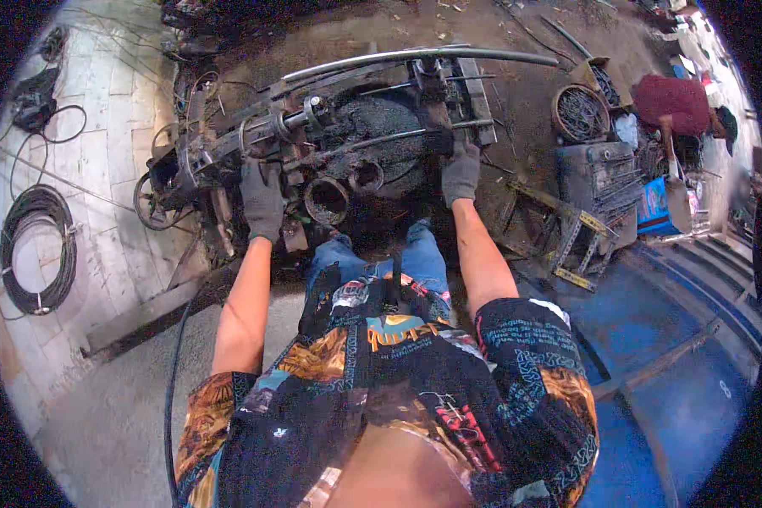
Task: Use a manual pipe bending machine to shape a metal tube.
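A greasy, dark metal machine (288, 127) with rods, clamps and a wheel stretches across in front of me. My left hand (262, 199), in a grey glove, is closed at its left part, beside a round collar; what its fingers hold is hidden. My right hand (461, 173), gloved alike, is closed at the dark block near the right end of a thin steel rod (398, 138); I cannot make out the part inside it. Between my hands lie a heap of dark metal bits (377, 127) and two round, open-topped cans (326, 200). A long pipe (415, 56) lies along the far side.
A coil of black cable (38, 250) lies on pale floor tiles at left. To the right stand a round basket of metal pieces (581, 113), a dark metal box (601, 173) and a yellowish metal frame (580, 245). A person in a dark red shirt (673, 106) bends over beyond.
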